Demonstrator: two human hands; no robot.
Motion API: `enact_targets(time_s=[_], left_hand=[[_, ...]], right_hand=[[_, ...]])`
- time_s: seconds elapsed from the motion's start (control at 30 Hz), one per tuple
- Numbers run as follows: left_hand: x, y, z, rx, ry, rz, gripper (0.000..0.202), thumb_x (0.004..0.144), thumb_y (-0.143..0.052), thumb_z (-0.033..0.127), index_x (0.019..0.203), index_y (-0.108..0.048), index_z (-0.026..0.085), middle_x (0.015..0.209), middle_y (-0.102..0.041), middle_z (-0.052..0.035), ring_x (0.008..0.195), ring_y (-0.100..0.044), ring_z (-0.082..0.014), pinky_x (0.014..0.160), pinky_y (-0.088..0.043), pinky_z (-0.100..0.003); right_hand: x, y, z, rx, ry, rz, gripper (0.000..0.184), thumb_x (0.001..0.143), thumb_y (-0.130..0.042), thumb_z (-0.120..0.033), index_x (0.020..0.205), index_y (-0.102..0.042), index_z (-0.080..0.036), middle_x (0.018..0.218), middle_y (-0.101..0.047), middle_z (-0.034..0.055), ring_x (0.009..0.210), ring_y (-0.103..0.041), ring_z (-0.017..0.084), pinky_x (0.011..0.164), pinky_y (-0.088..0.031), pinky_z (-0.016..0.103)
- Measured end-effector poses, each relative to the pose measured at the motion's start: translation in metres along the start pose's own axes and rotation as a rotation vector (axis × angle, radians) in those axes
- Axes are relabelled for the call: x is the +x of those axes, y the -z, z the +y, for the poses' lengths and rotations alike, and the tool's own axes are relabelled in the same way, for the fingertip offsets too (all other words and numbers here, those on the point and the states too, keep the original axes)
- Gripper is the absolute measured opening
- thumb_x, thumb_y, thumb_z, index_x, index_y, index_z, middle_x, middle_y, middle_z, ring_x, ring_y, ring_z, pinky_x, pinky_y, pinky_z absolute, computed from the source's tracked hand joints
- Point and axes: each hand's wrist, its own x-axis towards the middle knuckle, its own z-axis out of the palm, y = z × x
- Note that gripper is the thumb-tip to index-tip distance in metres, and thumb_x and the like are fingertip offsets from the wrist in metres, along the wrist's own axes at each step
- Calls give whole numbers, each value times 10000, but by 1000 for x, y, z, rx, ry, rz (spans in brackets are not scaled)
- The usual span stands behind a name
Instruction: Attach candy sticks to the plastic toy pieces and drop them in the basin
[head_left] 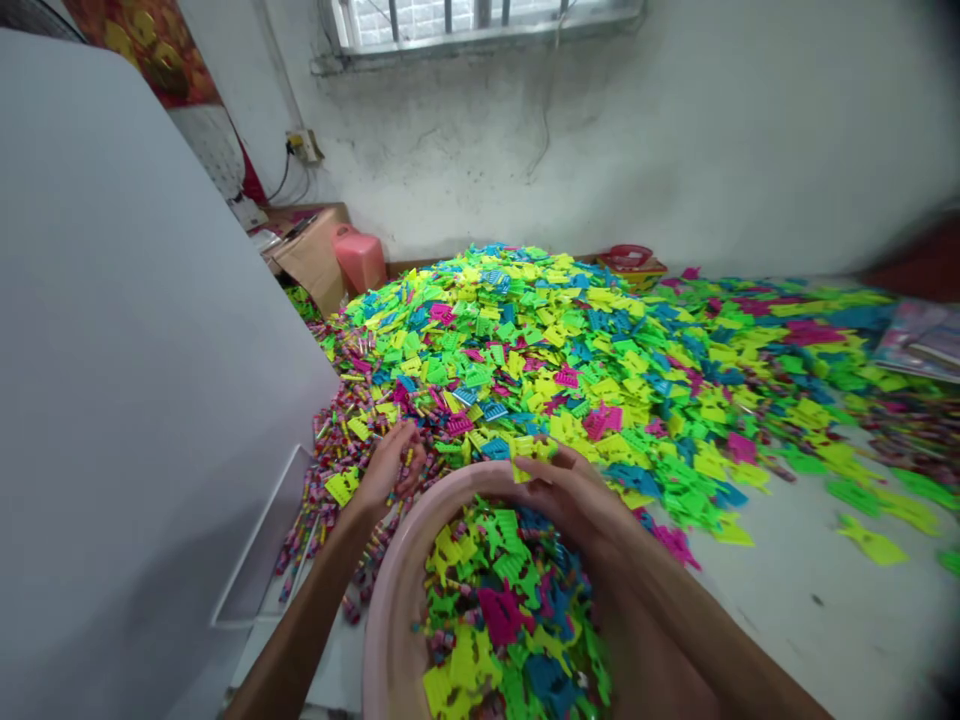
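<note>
Head feed, read from my remote station. L hand (388, 468) is at the near-left edge of the main heap, fingers (409, 462) curled inward among small striped tubes (334, 490). Grip on that side is part-closed; can't tell if it's actually holding any tubes. R hand (559, 495) is over the rim of the pink plastic basin (386, 590), fingertips (541, 462) clenched on neon-yellow plastic pieces (523, 468), so that's a firm pinch, not released.

Basin sits at near edge of floor (810, 600), right against the heap, L forearm passing beside its rim. Inside: basin load (502, 620), a jumble of flat green, yellow, magenta & blue pieces w/ some striped tubes mixed in.

Main heap of neon pieces (517, 350) spreads from the far wall toward me, thinning to stray green-yellow pieces (870, 540) on the R side of floor. Striped tubes gather mostly along heap's L margin, by the tall pale-grey panel (135, 350).

Far L corner: cardboard box (307, 255), pink plastic container (360, 258) just beside it, wall socket (304, 147) above. Along far wall: red basket (628, 258) on a low box, barred window (480, 20) overhead. R edge: glossy printed packets (919, 340).
</note>
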Motion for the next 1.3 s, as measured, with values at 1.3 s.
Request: enact_targets(time_s=[1.3], left_hand=[[-78,-68,18,655,-374,-62,229,864,-740,394,965,-740,188,834,-711,-7,659,-627,-100,583,-467,-180]], right_hand=[[-45,4,4,-480,268,-110,331,894,-701,-498,1106,-695,-245,1030,-730,41,902,-697,216,712,-568,279]])
